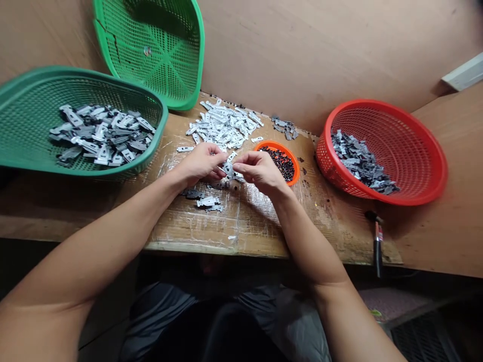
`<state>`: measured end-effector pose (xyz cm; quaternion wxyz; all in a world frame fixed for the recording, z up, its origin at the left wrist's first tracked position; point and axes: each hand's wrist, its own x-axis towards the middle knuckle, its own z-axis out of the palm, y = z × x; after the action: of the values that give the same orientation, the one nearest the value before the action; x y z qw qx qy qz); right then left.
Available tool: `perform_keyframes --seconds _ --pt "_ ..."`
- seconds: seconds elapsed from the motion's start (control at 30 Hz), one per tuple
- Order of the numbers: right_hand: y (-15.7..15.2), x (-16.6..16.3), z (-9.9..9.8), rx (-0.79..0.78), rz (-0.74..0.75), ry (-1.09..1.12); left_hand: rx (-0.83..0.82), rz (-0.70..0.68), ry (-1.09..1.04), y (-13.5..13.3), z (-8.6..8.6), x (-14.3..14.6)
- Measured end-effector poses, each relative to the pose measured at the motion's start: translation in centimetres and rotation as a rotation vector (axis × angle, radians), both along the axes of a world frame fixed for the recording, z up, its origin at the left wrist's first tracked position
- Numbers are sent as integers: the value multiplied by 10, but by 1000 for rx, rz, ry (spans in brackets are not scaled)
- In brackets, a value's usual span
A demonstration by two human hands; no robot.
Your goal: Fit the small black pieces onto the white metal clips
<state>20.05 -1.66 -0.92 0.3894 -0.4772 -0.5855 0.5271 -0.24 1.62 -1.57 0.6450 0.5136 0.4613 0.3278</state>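
Note:
My left hand [202, 162] and my right hand [260, 171] meet over the middle of the wooden bench [264, 231]. Both pinch a small flat metal plate [228, 168] between their fingertips. Under and in front of the hands lie a few more grey plates [208, 202]. A loose heap of bright metal plates [222, 125] sits just behind the hands. A small orange bowl [293, 156] of tiny dark pieces stands right beside my right hand.
A green mesh basket [22, 146] with metal plates stands at left. Another green basket [188, 75] leans on the wall behind. A red basket [430, 156] of darker grey parts sits at right. A small tool [377, 241] lies at the bench's front edge.

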Motion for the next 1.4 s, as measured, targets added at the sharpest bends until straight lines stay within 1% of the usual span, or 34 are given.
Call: perform_keyframes --seconds 0.07,0.17,0.33,0.43,0.53,0.57,0.63,0.7,0.73,0.77,0.8,0.87,0.93,1.0,1.1,1.13,1.2,1.23,1.27,1.33,1.4 --pt "4 -12 -7 10 -41 40 -13 -24 -13 -2 1 2" --pt "7 -15 -12 -5 -93 42 -31 -44 -18 -4 3 3" --pt "7 -10 -16 -81 -78 55 -24 -68 -21 -5 4 3" --pt "6 -11 -19 -118 -75 69 -48 -71 -27 -6 6 4" --pt "7 -7 -18 -137 -86 27 -70 -64 -24 -6 6 4" --pt "9 -2 -16 -115 -110 -15 -73 -58 -21 -6 6 3" --pt "13 15 -10 11 -216 -168 -79 -41 -12 -4 6 2" --pt "19 39 -4 212 -365 -421 -86 -23 1 -2 6 0" --pt "21 51 -1 284 -414 -563 -87 -17 7 -1 6 -1" --pt "23 64 1 313 -433 -686 -88 -15 12 0 6 -3" --pt "25 74 2 315 -428 -781 -89 -15 16 2 5 -3" --pt "28 89 2 288 -373 -886 -87 -20 15 3 5 -4" --pt "30 95 -1 286 -304 -918 -84 -20 16 5 4 -5" --pt "33 92 -4 315 -260 -931 -82 -6 30 6 6 -6" --pt "31 75 -8 401 -254 -912 -79 42 64 9 10 -11" --pt "28 66 -8 429 -223 -898 -75 65 71 11 12 -13" --pt "20 48 -8 451 -82 -881 -66 113 76 14 16 -18" --pt "15 38 -8 443 20 -891 -60 137 73 15 18 -20" --pt "11 29 -8 433 91 -914 -55 157 69 16 19 -22" --pt "4 15 -9 427 159 -973 -49 178 63 16 21 -23" --pt "1 7 -9 438 168 -1017 -50 181 65 15 22 -23"
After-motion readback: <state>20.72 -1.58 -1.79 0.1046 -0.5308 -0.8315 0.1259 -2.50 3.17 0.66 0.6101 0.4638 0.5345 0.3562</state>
